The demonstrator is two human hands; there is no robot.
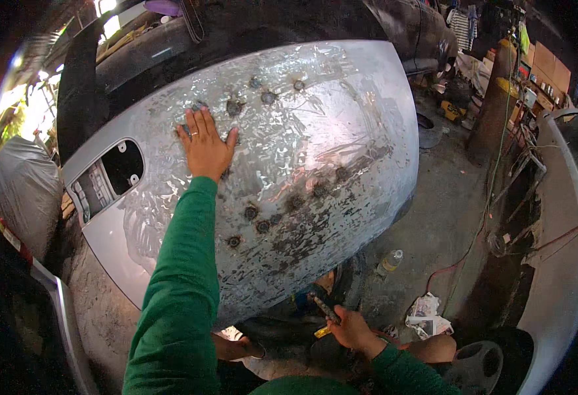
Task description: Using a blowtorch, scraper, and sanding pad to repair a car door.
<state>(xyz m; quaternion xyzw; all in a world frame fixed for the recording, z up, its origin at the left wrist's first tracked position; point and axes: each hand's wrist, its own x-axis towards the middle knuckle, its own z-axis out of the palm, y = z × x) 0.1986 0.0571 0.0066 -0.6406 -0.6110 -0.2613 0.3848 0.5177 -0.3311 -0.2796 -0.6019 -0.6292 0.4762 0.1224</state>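
Note:
A large grey car body panel (341, 125), patchy with bare metal and scraped paint, lies tilted before me. Several dark, scorched round spots mark its surface, in a group near the upper edge and another lower down. My left hand (208, 146) rests flat on the panel's upper left part, fingers spread, a ring on one finger; it partly covers a dark spot. Low in front of me, beside the panel's lower edge, my right hand (355, 329) is wrapped round the worn dark handle of what looks like a hammer (325, 308). Its head is dim against the dark background.
Behind the panel stands a dark car body (289, 23). A plastic bottle (390, 262) and crumpled newspaper (428, 317) are on the floor at right. A tall rusty cylinder (493, 105), a hose (463, 260) and another grey panel (562, 217) are farther right. A covered object (25, 191) stands left.

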